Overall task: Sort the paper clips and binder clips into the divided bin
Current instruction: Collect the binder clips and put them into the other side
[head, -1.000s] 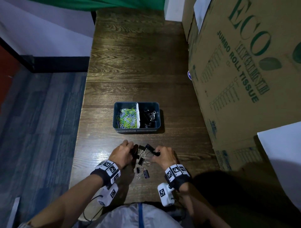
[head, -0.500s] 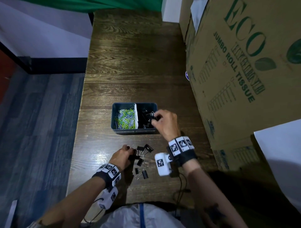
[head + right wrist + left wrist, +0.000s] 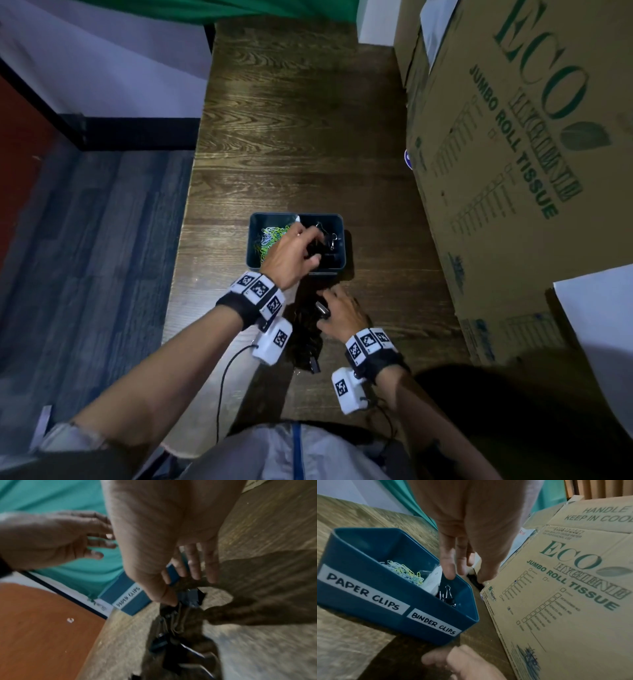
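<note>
left hand (image 3: 291, 255) – reached forward, fingers loosely spread | right hand (image 3: 342, 313) – low, fingers extended

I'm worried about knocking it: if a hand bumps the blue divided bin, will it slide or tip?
The blue divided bin sits low and wide on the table, so tipping seems unlikely. It holds only paper clips and a few binder clips, so it is probably light and may slide.

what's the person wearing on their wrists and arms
Each wrist carries a black band topped with white blocks printed with black square markers, plus a white camera box with its own marker. A thin black cable trails from the left one. Forearms are bare.
</note>
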Demonstrator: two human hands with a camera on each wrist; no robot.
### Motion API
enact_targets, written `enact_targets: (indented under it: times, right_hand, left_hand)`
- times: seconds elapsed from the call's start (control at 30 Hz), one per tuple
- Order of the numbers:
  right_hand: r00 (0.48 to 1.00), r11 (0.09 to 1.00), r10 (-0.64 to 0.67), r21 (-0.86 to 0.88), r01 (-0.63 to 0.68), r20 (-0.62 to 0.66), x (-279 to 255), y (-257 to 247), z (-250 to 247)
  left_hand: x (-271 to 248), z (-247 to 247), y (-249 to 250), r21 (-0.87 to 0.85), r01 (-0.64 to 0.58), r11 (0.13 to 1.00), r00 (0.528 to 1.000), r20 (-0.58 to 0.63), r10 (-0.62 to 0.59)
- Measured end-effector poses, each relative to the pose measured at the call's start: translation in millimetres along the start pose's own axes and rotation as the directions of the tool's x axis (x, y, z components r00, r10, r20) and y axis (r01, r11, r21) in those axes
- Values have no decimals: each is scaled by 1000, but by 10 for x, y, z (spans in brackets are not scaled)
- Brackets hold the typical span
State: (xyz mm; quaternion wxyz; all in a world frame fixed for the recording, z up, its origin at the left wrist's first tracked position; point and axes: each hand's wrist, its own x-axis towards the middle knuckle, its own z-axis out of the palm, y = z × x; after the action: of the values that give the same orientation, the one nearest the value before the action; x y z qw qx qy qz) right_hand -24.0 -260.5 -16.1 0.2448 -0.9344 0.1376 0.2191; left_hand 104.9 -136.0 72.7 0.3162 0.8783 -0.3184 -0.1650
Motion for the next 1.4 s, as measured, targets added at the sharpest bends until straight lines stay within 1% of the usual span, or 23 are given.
enact_targets:
  times: [0.07, 0.1, 0.13, 0.17, 0.2, 0.23, 0.27, 0.3, 0.33, 0.37, 0.4, 0.53, 0.67, 0.73, 0.97, 1.07, 1.17, 1.3, 1.4]
  right_hand:
    - [997, 997, -47, -64, 51, 68, -7, 15, 41]
    - [992, 993, -62, -96, 73, 110, -15, 27, 46]
    - [985, 988, -76, -125, 96, 154, -31, 39, 49]
    - [976, 981, -89, -150, 120, 197, -47, 56, 59]
    - [966, 974, -99, -176, 143, 238, -74, 63, 73]
    - [957, 966, -99, -203, 158, 274, -99, 71, 102]
    - [949, 959, -92, -229, 165, 302, -127, 70, 131]
    - [943, 955, -78, -247, 164, 323, -149, 71, 171]
    - [938, 953, -63, -258, 158, 340, -166, 67, 208]
    - [935, 952, -52, -264, 152, 352, -175, 60, 246]
    - [933, 951, -47, -269, 151, 356, -188, 47, 271]
    - [955, 954, -69, -262, 148, 288, -228, -43, 270]
    - [971, 978, -54, -184, 99, 235, -209, -88, 281]
    - [980, 987, -43, -142, 72, 195, -203, -96, 300]
    - [994, 998, 25, -53, -20, 105, -227, -151, 347]
    - [993, 998, 64, -18, -63, 103, -224, -153, 346]
    - [990, 993, 112, 29, -115, 81, -223, -122, 323]
    - [990, 985, 137, 99, -139, 25, -244, -43, 303]
    - [989, 981, 149, 126, -147, -9, -252, 5, 246]
  left_hand:
    - [-25, -3, -38, 70, -9, 998, 1000, -12, 10]
    - [-93, 10, -85, 131, -17, 991, 1000, 11, 16]
    - [-194, 38, -150, 194, -30, 981, 998, 58, 19]
    - [-317, 79, -244, 250, -32, 968, 991, 137, -3]
    - [-451, 132, -349, 299, -24, 954, 971, 233, -49]
    - [-588, 195, -470, 344, 4, 939, 934, 333, -126]
    - [-718, 254, -588, 387, 31, 922, 884, 420, -206]
    - [-844, 315, -690, 433, 42, 900, 832, 485, -272]
    - [-949, 379, -777, 473, 33, 880, 791, 526, -312]
    - [-1031, 444, -836, 501, 12, 866, 770, 548, -327]
    - [-1089, 503, -867, 508, -6, 861, 766, 556, -323]
    - [-1094, 673, -828, 433, -15, 901, 829, 509, -230]
    - [-1007, 760, -736, 351, 2, 936, 851, 491, -185]
    - [-981, 771, -688, 352, -6, 936, 862, 476, -174]
    - [-905, 822, -550, 371, 51, 927, 874, 434, -221]
    - [-883, 850, -538, 378, 75, 923, 874, 420, -244]
    - [-869, 863, -544, 369, 113, 922, 885, 386, -263]
    - [-890, 878, -619, 314, 136, 939, 896, 365, -252]
    - [-904, 872, -666, 258, 205, 944, 903, 323, -284]
